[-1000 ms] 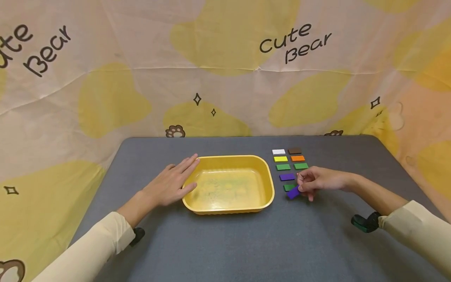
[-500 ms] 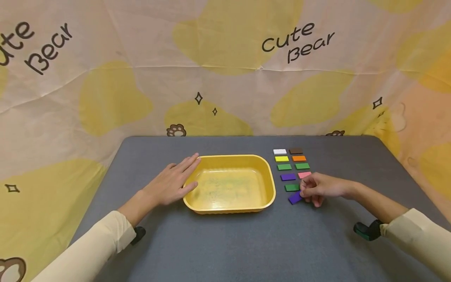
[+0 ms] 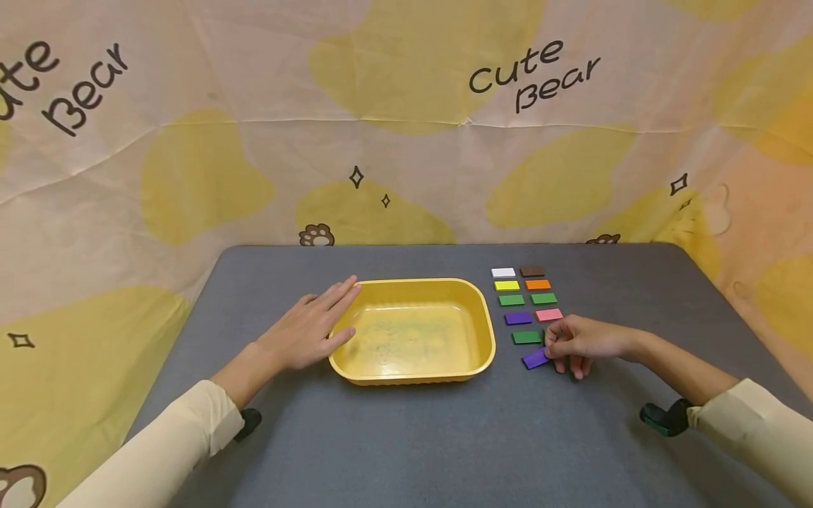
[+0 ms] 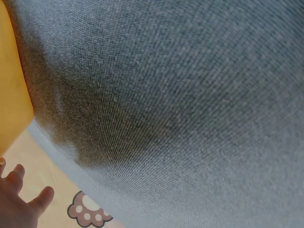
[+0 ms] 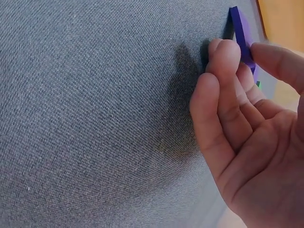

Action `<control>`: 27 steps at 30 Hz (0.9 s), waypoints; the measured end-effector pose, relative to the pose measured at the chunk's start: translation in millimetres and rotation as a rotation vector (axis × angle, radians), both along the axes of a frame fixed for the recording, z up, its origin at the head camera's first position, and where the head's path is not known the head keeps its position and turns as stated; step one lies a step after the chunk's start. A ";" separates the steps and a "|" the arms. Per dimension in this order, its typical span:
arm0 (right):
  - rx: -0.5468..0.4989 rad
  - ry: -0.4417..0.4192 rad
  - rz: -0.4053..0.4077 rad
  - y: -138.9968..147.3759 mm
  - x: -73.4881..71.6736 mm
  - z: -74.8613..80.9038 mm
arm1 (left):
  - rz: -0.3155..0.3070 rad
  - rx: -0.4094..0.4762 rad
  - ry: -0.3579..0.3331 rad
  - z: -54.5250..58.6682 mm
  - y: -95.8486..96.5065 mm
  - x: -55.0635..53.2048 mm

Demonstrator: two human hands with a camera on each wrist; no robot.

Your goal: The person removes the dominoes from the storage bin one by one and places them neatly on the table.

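Note:
My right hand [image 3: 581, 344] pinches a small flat purple block [image 3: 536, 358] between thumb and fingers, just in front of a green block [image 3: 527, 338]. In the right wrist view the purple block [image 5: 241, 35] tilts, one end close over the cloth and the other at the fingertips. With its fingers straight, my left hand [image 3: 311, 324] rests on the left rim of a yellow plastic basin [image 3: 413, 381]. The left wrist view shows only part of that hand [image 4: 19, 199] and the basin's side wall [image 4: 12, 80].
Two columns of flat blocks lie right of the basin: white [image 3: 503, 273], brown [image 3: 532, 271], yellow [image 3: 507, 286], orange [image 3: 538, 285], two green, another purple [image 3: 518, 319] and pink [image 3: 549, 315]. Grey cloth [image 3: 406, 444] covers the table. A patterned curtain [image 3: 406, 141] hangs behind.
My right hand has moved slightly toward me and to the right with the purple block, uncovering the pink block and more of the nearest green one. The left hand stays on the rim.

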State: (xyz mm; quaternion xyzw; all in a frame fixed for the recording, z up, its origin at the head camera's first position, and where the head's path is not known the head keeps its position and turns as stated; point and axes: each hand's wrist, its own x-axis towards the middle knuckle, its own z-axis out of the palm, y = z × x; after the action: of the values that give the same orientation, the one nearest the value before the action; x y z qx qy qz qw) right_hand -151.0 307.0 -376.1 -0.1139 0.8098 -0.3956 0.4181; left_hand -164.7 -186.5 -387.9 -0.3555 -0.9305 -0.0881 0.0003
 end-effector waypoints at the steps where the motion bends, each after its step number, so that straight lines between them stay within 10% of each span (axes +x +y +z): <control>1: 0.002 0.001 0.002 -0.1 0.3 0.3 | -0.001 0.001 -0.001 -0.1 0.1 -0.1; 27: -0.017 0.063 0.105 0.8 0.4 1.0 | -0.009 0.004 0.010 -1.1 -1.3 -0.9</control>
State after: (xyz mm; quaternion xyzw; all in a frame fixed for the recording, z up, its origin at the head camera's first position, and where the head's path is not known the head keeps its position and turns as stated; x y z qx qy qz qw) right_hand -150.6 307.9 -375.1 -0.1721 0.8120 -0.3762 0.4117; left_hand -165.6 -187.8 -389.0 -0.3600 -0.9288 -0.0883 0.0054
